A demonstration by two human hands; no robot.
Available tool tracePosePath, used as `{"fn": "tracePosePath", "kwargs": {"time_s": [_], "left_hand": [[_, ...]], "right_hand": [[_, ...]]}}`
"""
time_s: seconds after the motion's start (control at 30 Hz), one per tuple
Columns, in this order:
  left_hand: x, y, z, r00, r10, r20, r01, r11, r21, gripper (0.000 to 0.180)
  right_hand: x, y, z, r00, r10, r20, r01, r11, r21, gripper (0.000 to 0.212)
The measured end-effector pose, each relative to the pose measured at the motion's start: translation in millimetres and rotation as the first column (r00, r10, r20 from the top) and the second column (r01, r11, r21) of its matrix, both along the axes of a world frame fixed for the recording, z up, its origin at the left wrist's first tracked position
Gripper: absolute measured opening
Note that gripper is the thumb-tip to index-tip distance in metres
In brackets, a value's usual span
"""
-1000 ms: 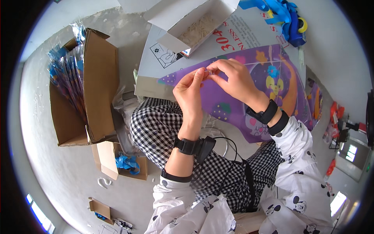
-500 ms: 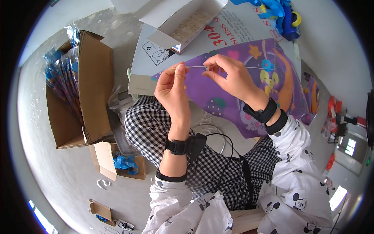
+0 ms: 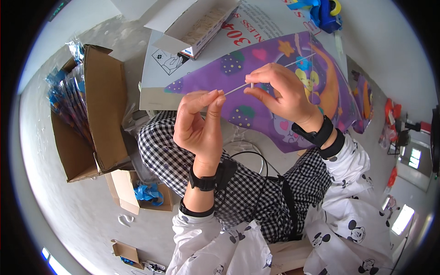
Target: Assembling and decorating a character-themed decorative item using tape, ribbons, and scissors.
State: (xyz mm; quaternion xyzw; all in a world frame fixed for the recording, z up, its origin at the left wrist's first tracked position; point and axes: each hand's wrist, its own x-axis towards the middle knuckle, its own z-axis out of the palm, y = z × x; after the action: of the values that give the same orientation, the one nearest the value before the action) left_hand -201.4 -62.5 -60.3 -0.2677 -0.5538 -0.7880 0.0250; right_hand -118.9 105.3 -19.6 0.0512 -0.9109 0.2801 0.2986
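My left hand (image 3: 199,121) pinches one end of a thin pale rod (image 3: 236,89) between thumb and fingertips. The rod slants up to the right, passing behind my right hand (image 3: 284,89), and its far end shows over the purple sheet. Between the right thumb and fingers sits a small pale piece (image 3: 252,85) at the rod; its exact shape is too small to make out. Below both hands, a purple sheet with colourful cartoon prints (image 3: 256,107) lies across the table and hangs over its near edge.
An open white box of small beige pieces (image 3: 206,28) stands on the table (image 3: 158,91). At its far right is a blue tape dispenser (image 3: 327,20). To the left, a cardboard carton (image 3: 105,105) holds plastic-wrapped packs. A smaller box (image 3: 123,188) with blue strips sits below it.
Both hands have moved slightly downward, the left one more. The rod has gone from nearly level to slanting up to the right. The view has shifted a little.
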Motion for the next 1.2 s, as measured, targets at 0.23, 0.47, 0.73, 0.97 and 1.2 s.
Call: {"fn": "tracePosePath", "kwargs": {"time_s": [0.23, 0.47, 0.73, 0.97, 1.2], "left_hand": [[4, 10, 4, 0.972, 0.005, 0.236, -0.005, 1.000, 0.000, 0.006], [1, 10, 1, 0.923, -0.054, 0.380, 0.056, 0.998, 0.007, 0.010], [10, 5, 28, 0.950, -0.241, 0.196, 0.224, 0.969, 0.109, 0.017], [3, -17, 75, 0.877, -0.315, -0.363, 0.352, 0.935, 0.041, 0.020], [14, -16, 88, 0.800, -0.321, -0.507, 0.346, 0.937, -0.047, 0.025]], "right_hand": [[7, 1, -3, 0.997, -0.053, 0.061, 0.057, 0.997, -0.057, 0.023], [6, -5, -13, 0.992, -0.050, 0.117, 0.079, 0.962, -0.262, 0.021], [18, -26, 7, 0.997, 0.010, 0.077, 0.021, 0.923, -0.385, 0.028], [39, -44, 53, 0.990, 0.096, -0.102, -0.131, 0.889, -0.439, 0.036], [48, -43, 68, 0.965, 0.257, -0.052, -0.260, 0.913, -0.316, 0.033]]}}
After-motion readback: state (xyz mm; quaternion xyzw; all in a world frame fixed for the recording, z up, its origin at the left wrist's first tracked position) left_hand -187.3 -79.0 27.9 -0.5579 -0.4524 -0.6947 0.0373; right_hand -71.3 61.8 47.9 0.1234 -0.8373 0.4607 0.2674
